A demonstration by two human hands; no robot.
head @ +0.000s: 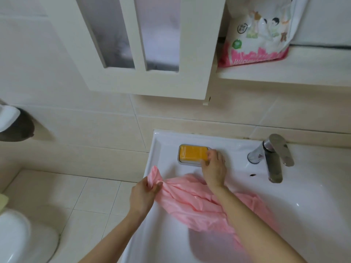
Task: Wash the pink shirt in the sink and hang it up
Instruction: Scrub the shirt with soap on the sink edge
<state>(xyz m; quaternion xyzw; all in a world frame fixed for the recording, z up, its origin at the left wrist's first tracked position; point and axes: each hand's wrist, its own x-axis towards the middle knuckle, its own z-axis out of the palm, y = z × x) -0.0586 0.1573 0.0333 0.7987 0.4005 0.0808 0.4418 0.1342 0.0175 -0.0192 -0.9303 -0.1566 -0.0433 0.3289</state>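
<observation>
The pink shirt (193, 204) lies crumpled in the white sink (313, 205), one end pulled up over the left rim. My left hand (144, 196) pinches that raised end at the sink's left edge. My right hand (213, 168) reaches across the shirt to the back ledge, its fingers curled round the right end of the yellow soap bar (191, 153). The soap sits in a grey soap dish (181, 161).
A chrome faucet (273, 160) stands at the back right of the sink. Above hang a white cabinet door (140, 44) and a shelf with a pink-and-white detergent bag (260, 33). A toilet (20, 236) and a tiled floor are to the left.
</observation>
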